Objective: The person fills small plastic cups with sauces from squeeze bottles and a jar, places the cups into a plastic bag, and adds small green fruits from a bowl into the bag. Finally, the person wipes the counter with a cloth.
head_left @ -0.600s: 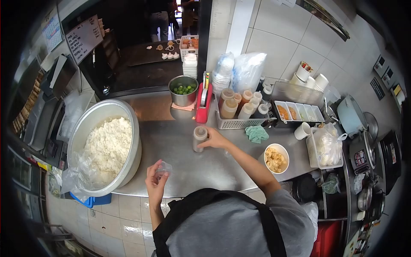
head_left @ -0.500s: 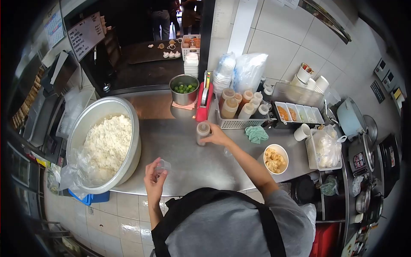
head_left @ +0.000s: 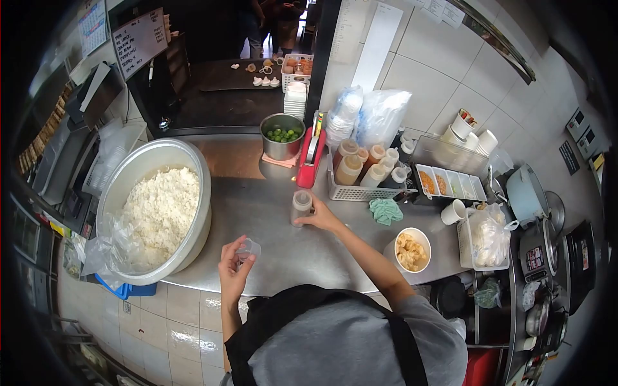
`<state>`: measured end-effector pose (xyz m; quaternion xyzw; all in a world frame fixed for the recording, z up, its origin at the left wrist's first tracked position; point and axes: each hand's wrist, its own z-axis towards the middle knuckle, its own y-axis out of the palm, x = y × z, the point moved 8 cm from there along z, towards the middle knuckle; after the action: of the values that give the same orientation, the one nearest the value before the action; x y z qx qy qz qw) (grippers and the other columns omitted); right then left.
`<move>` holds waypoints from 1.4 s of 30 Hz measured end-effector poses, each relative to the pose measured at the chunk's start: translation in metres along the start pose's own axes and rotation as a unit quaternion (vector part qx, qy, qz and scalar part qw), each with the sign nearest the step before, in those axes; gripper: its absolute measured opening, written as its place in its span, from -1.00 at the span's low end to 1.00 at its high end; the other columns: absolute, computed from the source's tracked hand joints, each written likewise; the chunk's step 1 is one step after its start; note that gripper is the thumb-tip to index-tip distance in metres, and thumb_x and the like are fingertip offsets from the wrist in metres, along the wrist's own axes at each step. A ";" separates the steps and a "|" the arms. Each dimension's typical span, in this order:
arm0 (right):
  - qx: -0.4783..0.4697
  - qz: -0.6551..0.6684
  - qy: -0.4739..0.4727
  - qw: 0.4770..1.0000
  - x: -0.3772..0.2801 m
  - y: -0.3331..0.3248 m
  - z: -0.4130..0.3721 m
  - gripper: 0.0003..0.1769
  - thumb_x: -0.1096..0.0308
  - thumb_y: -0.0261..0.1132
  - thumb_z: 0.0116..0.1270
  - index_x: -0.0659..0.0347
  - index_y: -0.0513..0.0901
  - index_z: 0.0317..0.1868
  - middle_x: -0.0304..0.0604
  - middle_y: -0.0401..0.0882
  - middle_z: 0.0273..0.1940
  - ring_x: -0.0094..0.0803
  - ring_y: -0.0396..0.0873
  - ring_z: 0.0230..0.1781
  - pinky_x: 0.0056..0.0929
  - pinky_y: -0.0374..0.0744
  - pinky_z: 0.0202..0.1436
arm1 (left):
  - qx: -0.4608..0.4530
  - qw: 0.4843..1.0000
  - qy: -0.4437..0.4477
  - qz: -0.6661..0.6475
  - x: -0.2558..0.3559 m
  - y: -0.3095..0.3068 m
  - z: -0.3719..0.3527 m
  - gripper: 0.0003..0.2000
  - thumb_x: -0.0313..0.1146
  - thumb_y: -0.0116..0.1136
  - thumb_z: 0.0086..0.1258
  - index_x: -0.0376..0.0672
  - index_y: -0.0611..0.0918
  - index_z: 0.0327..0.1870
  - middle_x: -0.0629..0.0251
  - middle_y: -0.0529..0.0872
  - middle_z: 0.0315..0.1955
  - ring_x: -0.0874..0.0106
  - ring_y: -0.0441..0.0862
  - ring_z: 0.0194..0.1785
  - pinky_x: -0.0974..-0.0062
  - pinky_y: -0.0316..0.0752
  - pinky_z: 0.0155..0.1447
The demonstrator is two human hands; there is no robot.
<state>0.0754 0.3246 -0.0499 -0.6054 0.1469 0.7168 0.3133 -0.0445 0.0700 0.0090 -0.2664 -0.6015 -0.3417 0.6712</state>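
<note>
Your left fingers (head_left: 230, 251) pinched a clear cup (head_left: 251, 247), your right fingers (head_left: 313, 219) a bottle (head_left: 300, 207); a red dispenser (head_left: 308, 168) stood behind, a rice tub (head_left: 203, 222) at the bench's (head_left: 254, 209) left end.

Grey short-sleeved shirt (head_left: 328, 350), plain fabric, black strap (head_left: 409, 350) down shirt's right side, second black strap (head_left: 242, 360) along shirt's left side, broad black cloth (head_left: 299, 296) across shirt's far edge, left hand (head_left: 234, 265) and right hand (head_left: 318, 216) bare.

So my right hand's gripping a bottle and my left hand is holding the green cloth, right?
No: the head view shows your left hand holding a clear container; the green cloth lies on the counter. Your right hand grips a bottle.
</note>
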 end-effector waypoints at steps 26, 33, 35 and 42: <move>-0.059 -0.067 0.021 0.996 -0.007 0.012 0.033 -0.17 0.38 0.53 -0.20 0.23 0.38 0.17 -0.17 0.53 -0.01 -0.40 0.48 0.04 -0.37 0.42 0.17 | 0.013 0.998 0.034 0.043 0.003 -0.011 0.014 -0.45 -0.54 0.33 0.09 -0.24 0.47 0.18 0.24 0.43 -0.06 0.51 0.61 -0.21 0.61 0.46 -0.22; -0.099 -0.037 0.030 0.994 -0.014 0.018 0.022 -0.20 0.40 0.53 -0.20 0.25 0.40 0.13 -0.17 0.53 -0.02 -0.42 0.48 0.03 -0.37 0.44 0.15 | 0.009 0.999 0.015 0.051 0.004 -0.004 0.014 -0.42 -0.58 0.35 0.04 -0.28 0.46 0.18 0.28 0.47 -0.10 0.51 0.60 -0.19 0.59 0.45 -0.19; -0.081 -0.068 0.051 0.993 -0.008 0.003 0.025 -0.21 0.39 0.55 -0.19 0.24 0.39 0.13 -0.17 0.51 0.00 -0.43 0.46 0.06 -0.36 0.43 0.16 | 0.020 0.998 0.016 0.064 0.003 -0.008 0.015 -0.40 -0.52 0.39 0.01 -0.27 0.46 0.16 0.28 0.51 -0.11 0.50 0.62 -0.20 0.58 0.42 -0.18; -0.103 -0.077 0.043 0.991 -0.005 0.014 0.021 -0.18 0.38 0.54 -0.20 0.26 0.39 0.15 -0.12 0.52 0.04 -0.39 0.46 0.09 -0.36 0.41 0.19 | 0.014 0.994 0.032 0.102 0.001 -0.001 0.024 -0.44 -0.46 0.46 -0.07 -0.27 0.54 0.05 0.25 0.58 -0.18 0.46 0.65 -0.23 0.54 0.45 -0.18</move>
<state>0.0509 0.3253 -0.0429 -0.6746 0.0383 0.6747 0.2970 -0.0600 0.0875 0.0130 -0.3063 -0.5537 -0.2712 0.7253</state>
